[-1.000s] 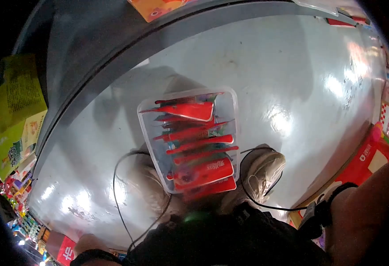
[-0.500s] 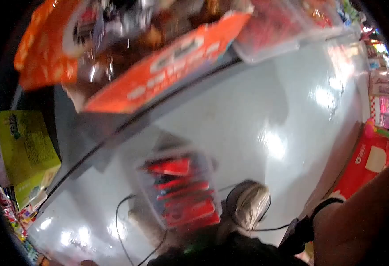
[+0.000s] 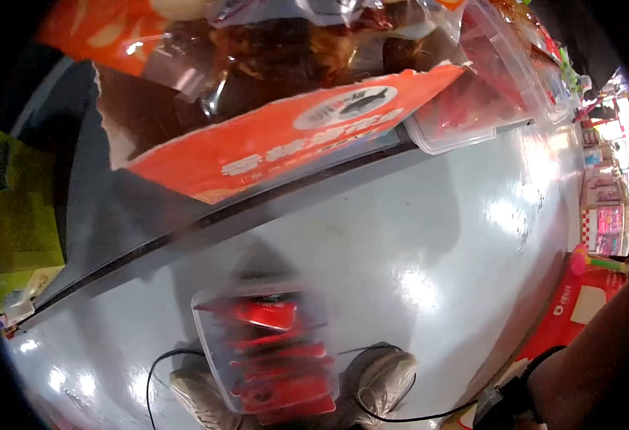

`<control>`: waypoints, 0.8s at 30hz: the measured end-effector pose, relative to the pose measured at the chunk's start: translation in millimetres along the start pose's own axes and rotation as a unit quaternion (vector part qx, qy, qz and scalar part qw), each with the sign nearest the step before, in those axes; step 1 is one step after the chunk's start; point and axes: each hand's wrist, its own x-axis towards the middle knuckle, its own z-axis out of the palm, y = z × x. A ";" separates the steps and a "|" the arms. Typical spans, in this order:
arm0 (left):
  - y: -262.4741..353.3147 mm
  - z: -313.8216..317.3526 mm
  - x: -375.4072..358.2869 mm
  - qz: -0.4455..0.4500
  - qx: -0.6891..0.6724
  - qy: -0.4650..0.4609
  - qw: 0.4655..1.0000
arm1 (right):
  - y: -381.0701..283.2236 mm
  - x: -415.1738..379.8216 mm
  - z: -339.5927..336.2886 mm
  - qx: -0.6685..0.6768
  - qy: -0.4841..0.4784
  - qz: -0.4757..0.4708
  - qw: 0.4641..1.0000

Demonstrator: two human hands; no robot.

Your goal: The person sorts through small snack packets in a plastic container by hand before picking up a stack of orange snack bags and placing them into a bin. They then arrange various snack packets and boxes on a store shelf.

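A clear plastic tub [image 3: 210, 355] of red packets [image 3: 278, 387] shows blurred low in the view, between my two shoes and overlapping the left one. My right forearm [image 3: 594, 373] comes in from the right edge, with a dark band [image 3: 537, 373] at the wrist; the hand beyond it is out of sight. Of my left hand nothing shows. A thin black cable [image 3: 158, 373] loops by the left shoe [image 3: 196, 394] and past the right shoe [image 3: 386, 376].
An orange open-topped carton [image 3: 307, 147] of wrapped brown snacks stands on a shelf ahead, a clear bin [image 3: 465, 136] with red contents beside it. A green carton [image 3: 20, 215] is at left, a red box [image 3: 573, 304] at right. Shiny grey floor [image 3: 343, 244] lies between.
The view has shifted, bringing the orange carton closer. The tub of red packets now appears lower and further left, and my right forearm sits lower at the edge.
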 end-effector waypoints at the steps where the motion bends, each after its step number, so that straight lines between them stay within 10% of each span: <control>1: 0.6 -1.1 -0.8 0.000 0.002 0.001 1.000 | -1.1 -3.2 -2.6 -0.001 0.003 0.002 1.000; 24: -2.4 -12.9 -16.8 0.026 0.023 0.005 0.999 | -16.6 5.1 -17.8 0.034 -0.009 0.020 0.999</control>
